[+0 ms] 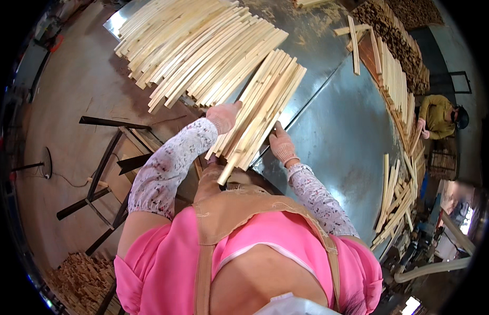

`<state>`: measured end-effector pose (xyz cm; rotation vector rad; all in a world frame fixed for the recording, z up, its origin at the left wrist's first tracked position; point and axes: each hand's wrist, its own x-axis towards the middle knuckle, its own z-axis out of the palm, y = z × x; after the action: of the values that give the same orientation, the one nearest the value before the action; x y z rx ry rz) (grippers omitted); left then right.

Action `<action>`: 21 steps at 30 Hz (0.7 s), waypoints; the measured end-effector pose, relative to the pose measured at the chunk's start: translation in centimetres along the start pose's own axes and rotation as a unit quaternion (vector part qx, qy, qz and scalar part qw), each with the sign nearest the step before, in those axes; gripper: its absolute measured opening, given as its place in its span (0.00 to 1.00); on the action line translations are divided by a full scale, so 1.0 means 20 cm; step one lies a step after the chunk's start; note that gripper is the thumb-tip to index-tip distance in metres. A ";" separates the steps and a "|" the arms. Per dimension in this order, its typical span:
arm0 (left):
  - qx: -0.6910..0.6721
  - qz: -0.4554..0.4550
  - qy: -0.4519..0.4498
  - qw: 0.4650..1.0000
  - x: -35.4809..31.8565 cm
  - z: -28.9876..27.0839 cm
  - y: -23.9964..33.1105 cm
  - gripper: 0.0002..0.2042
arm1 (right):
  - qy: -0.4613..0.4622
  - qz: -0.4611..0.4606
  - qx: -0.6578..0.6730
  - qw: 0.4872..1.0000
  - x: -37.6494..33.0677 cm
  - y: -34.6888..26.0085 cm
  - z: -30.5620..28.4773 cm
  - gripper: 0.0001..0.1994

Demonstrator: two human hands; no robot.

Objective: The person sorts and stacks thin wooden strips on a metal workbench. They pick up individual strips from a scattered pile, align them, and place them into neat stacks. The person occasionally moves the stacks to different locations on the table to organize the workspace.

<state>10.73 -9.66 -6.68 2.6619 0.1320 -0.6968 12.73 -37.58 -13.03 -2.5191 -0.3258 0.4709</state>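
A slanting row of pale wooden strips [263, 105] lies on the metal tabletop, its near ends overhanging the front edge. One strip [231, 164] juts toward me farther than the others. My left hand [222, 117], in a pink glove, grips the row's left side, with some fingers hidden by the wood. At the right side, my gloved right hand [283, 146] rests against or very near the outer strip, its visible fingers extended and apart. Beyond my left hand spreads a larger layer of similar wooden strips [197, 50].
The metal tabletop [341, 142] has a seam running across it. Stacked strips [397, 79] and a loose pile [399, 197] line its right side, where a co-worker [439, 118] stands. A dark metal-legged frame [118, 173] stands at left, near a heap of wood pieces [87, 278].
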 end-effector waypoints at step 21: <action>0.143 -0.069 0.133 0.978 -0.02 0.11 0.35 0.42 | -0.169 0.162 0.512 0.826 0.32 -0.06 -0.10 0.31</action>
<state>10.65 -16.93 -5.93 3.0376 0.3141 -0.4220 19.09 -35.47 -12.41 -1.4112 0.2146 0.9276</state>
